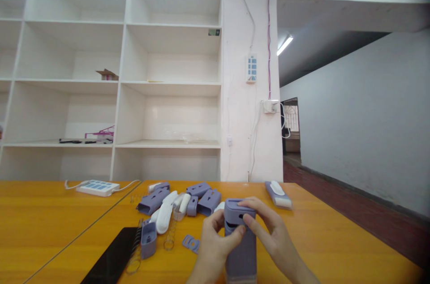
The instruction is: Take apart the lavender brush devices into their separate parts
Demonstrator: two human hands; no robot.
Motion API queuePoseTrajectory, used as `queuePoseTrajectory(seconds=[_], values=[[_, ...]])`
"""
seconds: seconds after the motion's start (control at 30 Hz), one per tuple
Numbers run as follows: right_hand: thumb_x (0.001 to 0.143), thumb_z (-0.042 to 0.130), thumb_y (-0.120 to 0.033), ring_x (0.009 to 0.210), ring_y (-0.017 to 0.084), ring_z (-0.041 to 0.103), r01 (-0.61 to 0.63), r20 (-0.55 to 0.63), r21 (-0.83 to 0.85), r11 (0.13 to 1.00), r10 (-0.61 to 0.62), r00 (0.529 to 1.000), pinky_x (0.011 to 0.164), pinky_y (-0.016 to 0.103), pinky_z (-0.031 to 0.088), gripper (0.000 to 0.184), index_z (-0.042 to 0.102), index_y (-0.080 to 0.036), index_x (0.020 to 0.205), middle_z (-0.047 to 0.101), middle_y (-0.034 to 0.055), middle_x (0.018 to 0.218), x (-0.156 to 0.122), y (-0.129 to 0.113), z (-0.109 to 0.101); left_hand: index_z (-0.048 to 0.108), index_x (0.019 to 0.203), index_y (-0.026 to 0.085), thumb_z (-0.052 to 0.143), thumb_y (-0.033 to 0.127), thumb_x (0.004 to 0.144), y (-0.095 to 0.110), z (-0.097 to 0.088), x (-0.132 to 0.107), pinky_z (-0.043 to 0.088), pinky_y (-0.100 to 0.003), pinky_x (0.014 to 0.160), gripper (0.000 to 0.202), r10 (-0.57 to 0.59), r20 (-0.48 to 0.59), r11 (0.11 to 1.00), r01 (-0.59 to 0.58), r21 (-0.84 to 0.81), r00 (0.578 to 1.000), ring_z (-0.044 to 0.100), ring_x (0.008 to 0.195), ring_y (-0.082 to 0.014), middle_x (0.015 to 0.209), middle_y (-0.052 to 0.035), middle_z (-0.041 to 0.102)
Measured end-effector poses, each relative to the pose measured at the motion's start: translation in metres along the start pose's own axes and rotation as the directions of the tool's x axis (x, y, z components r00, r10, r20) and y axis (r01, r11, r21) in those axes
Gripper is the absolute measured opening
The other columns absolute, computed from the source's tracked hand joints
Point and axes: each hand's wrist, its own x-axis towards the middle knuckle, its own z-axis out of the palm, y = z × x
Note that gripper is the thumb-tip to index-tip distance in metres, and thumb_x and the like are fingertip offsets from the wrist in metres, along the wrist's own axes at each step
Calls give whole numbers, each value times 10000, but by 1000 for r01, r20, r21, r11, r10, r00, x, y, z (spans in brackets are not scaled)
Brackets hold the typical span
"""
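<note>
Upright in front of me stands a purple plastic housing [241, 255] with a clear lower end at the frame's bottom edge. A purple cap [234, 217] sits on its top, slightly tilted, with a dark gap at the left. My left hand [215, 243] wraps the housing's left side, thumb across the front just below the cap. My right hand [268, 230] grips the cap, one finger on its top and the thumb by the small dark hole in its front. To the left lie a flat purple ring-shaped part [191, 243] and a loose purple cap [148, 239].
Left of my hands are purple housings [210, 202], white oval parts [164, 217] and wire springs [169, 241]. A black flat slab [112, 255] lies at front left, a power strip [98, 187] behind. One finished-looking purple-and-white unit [278, 194] lies at right. White shelves [171, 82] stand behind.
</note>
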Motion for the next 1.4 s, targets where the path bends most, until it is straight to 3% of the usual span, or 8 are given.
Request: queuePoseTrajectory(seconds=[0.4,0.53,0.67,0.93,1.07,1.2,1.3,1.4], values=[[945,627,-440,1226,314,617,-10,18,-67,998,12,1000,1084,469,477,272,720,-287,1149,689,90,1261,-2,6,-1,743,1124,154,848,343,740,4,-2,-2,527,-322,898,440,-32,53,995,37,-95,998,705,1020,-279,1100,-95,783],[956,615,-429,1207,299,626,2,40,-62,998,0,999,1071,448,484,259,712,-288,1151,694,84,1240,-1,2,-1,719,1132,161,861,316,729,5,0,-4,519,-326,934,455,-35,21,988,38,-151,999,704,1066,-281,1142,-104,774],[959,611,-430,1200,299,629,-3,36,-53,999,5,999,1067,446,488,267,712,-271,1148,691,96,1239,-1,2,1,668,1110,170,882,312,710,4,4,-7,530,-308,872,476,-30,-29,974,23,-224,999,733,983,-261,1074,-111,793],[959,610,-433,1222,297,606,-7,31,-75,997,10,999,1089,461,466,257,706,-288,1148,681,85,1249,-4,3,0,649,1140,178,871,377,739,7,1,-11,529,-324,904,500,-9,10,980,11,-196,1000,710,1071,-287,1154,-128,765],[971,587,-429,1273,304,562,14,40,-84,996,-11,999,1151,496,392,265,695,-301,1175,680,78,1265,-6,1,-2,612,1288,197,671,498,912,4,1,-14,515,-343,977,485,84,-71,992,-91,-87,994,663,1173,-278,1289,-131,701],[1020,479,-417,1283,291,564,12,31,-3,1000,-12,999,1120,451,438,300,685,-305,1207,652,80,1316,-8,-5,-2,460,1481,267,576,430,984,5,-6,-14,498,-367,1030,536,174,-115,976,-156,151,978,585,1289,-267,1427,-107,608],[1030,431,-432,1342,298,519,21,11,26,999,-21,1000,1138,452,422,339,692,-309,1208,614,74,1375,-10,-7,0,456,1482,305,575,338,981,12,-14,-15,390,-465,1162,516,325,51,877,-321,358,944,452,1419,-285,1534,-90,499],[1029,398,-459,1370,311,489,53,33,36,998,-55,998,1150,477,405,380,690,-301,1215,586,81,1403,-10,-7,2,453,1458,304,652,270,907,18,-20,-17,318,-547,1204,587,420,203,763,-466,448,884,379,1466,-313,1582,-99,422]])
